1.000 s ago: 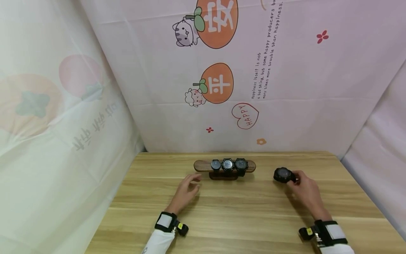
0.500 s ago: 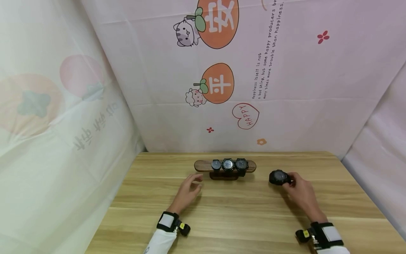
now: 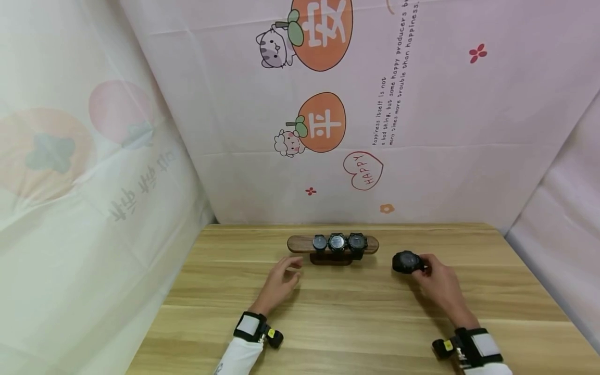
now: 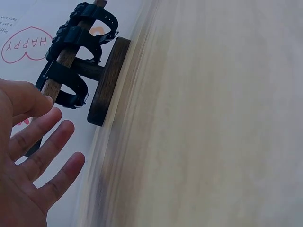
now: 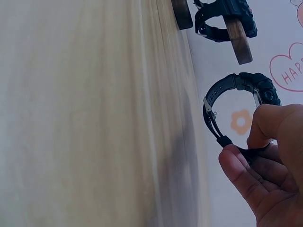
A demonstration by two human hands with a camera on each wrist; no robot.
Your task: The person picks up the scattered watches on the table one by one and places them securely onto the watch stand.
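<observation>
My right hand (image 3: 440,284) pinches the strap of a black wristwatch (image 3: 407,262) between thumb and fingers. In the right wrist view that watch (image 5: 222,90) is buckled into a loop, and its face is seen edge-on. A wooden watch stand (image 3: 300,244) with a rounded bar is at the back of the table, left of the held watch. Three dark watches (image 3: 337,242) are strapped side by side on its bar. My left hand (image 3: 277,284) is by the bar's left end, fingers spread and loosely bent, holding nothing. Whether it touches the stand, I cannot tell.
The wood-grain table (image 3: 347,323) reaches back to a white printed cloth (image 3: 244,177). More cloth hangs along the left and right sides. Each wrist wears a strapped camera, the left camera (image 3: 275,338) and the right camera (image 3: 442,348).
My right hand has carried the wristwatch left, toward the stand. My left hand has shifted only very slightly right. The stand and its watches have stayed in place.
</observation>
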